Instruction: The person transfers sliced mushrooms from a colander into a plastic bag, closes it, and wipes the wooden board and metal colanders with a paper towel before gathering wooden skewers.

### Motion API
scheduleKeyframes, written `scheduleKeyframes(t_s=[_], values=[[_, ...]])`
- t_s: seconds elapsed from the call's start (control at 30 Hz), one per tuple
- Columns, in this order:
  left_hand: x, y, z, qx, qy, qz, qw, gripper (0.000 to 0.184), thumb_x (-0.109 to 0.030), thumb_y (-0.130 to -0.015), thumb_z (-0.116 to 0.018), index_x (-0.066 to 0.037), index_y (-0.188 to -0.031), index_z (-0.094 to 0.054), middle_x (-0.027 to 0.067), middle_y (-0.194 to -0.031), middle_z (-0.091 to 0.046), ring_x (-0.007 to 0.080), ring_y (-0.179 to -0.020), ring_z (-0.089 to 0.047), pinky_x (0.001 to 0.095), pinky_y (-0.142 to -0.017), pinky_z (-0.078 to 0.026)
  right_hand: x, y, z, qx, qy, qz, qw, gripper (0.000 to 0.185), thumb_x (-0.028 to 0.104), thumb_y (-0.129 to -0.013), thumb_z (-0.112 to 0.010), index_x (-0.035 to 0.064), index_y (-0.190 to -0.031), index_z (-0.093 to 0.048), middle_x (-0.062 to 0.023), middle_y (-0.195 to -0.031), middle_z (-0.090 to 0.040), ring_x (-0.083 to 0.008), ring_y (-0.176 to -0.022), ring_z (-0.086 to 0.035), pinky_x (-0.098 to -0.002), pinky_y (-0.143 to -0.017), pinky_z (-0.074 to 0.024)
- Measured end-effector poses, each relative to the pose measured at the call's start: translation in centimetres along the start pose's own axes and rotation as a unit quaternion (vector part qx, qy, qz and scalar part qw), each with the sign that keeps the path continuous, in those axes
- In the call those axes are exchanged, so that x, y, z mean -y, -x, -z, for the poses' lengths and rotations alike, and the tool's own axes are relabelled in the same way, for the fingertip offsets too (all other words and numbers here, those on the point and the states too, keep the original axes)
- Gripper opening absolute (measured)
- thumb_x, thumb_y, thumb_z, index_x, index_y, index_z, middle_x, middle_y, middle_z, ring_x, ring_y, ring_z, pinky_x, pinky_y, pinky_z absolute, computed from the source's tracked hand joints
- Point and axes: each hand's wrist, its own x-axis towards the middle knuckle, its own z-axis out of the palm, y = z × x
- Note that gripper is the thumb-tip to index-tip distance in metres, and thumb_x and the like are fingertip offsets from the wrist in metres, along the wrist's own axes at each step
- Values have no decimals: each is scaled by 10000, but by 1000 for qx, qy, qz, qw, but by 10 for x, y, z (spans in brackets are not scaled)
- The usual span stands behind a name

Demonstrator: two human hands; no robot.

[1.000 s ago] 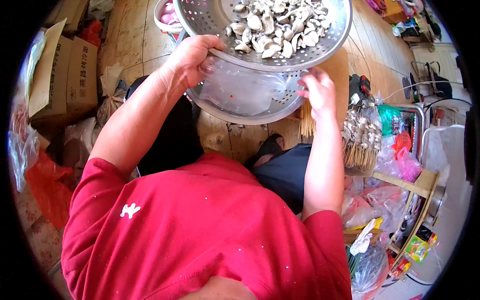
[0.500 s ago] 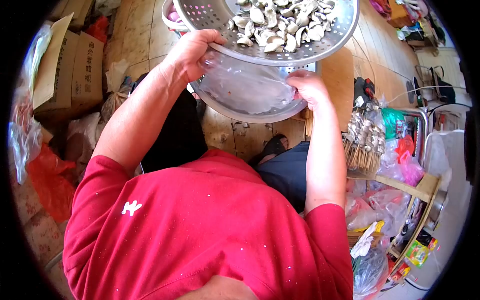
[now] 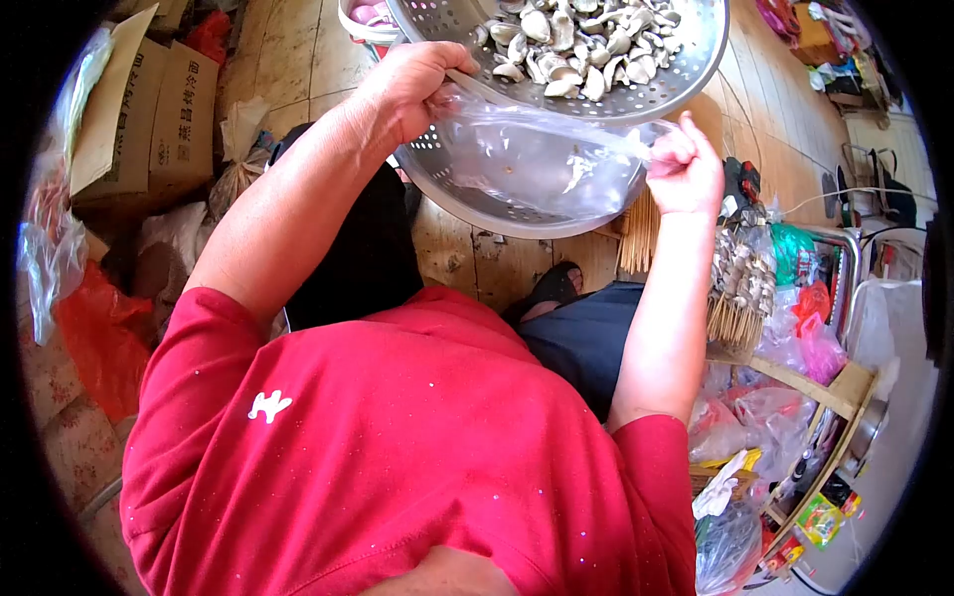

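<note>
A cardboard box (image 3: 184,124) stands open at far left. The left hand (image 3: 412,89) is closed on the rim of the upper steel colander (image 3: 440,30), a clear plastic bag (image 3: 552,144) running out from beneath its fingers. Pale mushrooms (image 3: 586,45), apparently oyster mushrooms, lie in that colander; the lower steel colander (image 3: 492,220) sits partly beneath it, behind the stretched bag. Bamboo skewers (image 3: 640,238) show just beside its right rim. The right hand (image 3: 688,167) pinches the bag's other end, near a cluster of loaded skewers (image 3: 740,283).
</note>
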Motion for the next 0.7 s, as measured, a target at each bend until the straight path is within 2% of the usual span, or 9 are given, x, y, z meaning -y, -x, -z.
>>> scheduleKeyframes(t_s=[0.07, 0.1, 0.17, 0.2, 0.33, 0.4, 0.5, 0.63, 0.7], values=[[3, -5, -1, 18, 11, 1, 1000, 78, -50, -746, -599, -11, -702, -547, 35, -585, -485, 105, -430, -393, 242, -434, -365, 7, 5, -2, 115, -38, -26, 992, 240, 97, -910, -481, 100, -680, -414, 49, -534, -330, -52, -422, -306, -188, -405, -282], [4, -7, -4, 10, 28, 1, 1000, 77, -43, -745, -599, -11, -699, -546, 31, -585, -485, 104, -427, -390, 235, -430, -356, 7, 8, -5, 91, -29, -4, 995, 166, 138, -923, -477, 64, -775, -494, 47, -544, -326, -47, -411, -279, -186, -369, -226], [5, -7, -5, 0, 43, 4, 999, 76, -36, -745, -599, -11, -696, -546, 28, -585, -485, 102, -424, -388, 229, -425, -348, 8, 14, -4, 87, 6, -2, 996, 146, 159, -927, -476, 44, -848, -517, 46, -551, -332, -46, -409, -279, -188, -363, -222], [2, -2, -5, 5, 29, -12, 1000, 75, -30, -743, -599, -9, -695, -547, 26, -586, -488, 102, -420, -388, 234, -424, -348, 8, 15, -3, 85, 44, 1, 995, 170, 179, -931, -474, 23, -921, -541, 44, -558, -339, -45, -408, -279, -189, -358, -218], [2, -3, -4, 6, -4, -38, 999, 68, -18, -737, -599, -4, -695, -547, 29, -591, -492, 101, -422, -396, 248, -421, -350, 6, 15, 1, 104, 84, -40, 990, 244, 226, -929, -486, 5, -1016, -545, 41, -573, -355, -46, -407, -290, -191, -350, -211], [2, -3, -4, 11, -16, -42, 999, 68, -18, -734, -602, -4, -691, -552, 33, -589, -494, 102, -428, -405, 252, -423, -355, 5, 15, -1, 38, 132, -27, 990, 190, 233, -916, -515, 48, -946, -547, 44, -565, -353, -45, -398, -286, -193, -342, -199], [4, -4, -5, 26, -41, -46, 998, 68, -20, -727, -612, -2, -684, -563, 41, -585, -498, 106, -435, -415, 258, -428, -365, 6, 12, 2, 2, 155, -7, 988, 144, 227, -902, -544, 92, -852, -534, 53, -529, -324, -42, -379, -271, -197, -338, -187], [8, -10, -5, 18, -82, -44, 996, 69, -31, -717, -631, 17, -695, -586, 55, -581, -505, 120, -443, -437, 269, -429, -380, 3, 18, -2, -28, 202, 4, 979, 153, 193, -863, -600, 107, -775, -509, 60, -493, -325, -58, -366, -273, -221, -345, -209], [12, -17, -3, 19, -106, -52, 993, 80, -31, -711, -645, 27, -709, -591, 58, -581, -507, 124, -450, -447, 270, -424, -379, -1, 22, -6, -84, 290, 24, 953, 156, 186, -864, -593, 113, -756, -508, 56, -472, -291, -63, -360, -279, -229, -348, -218]])
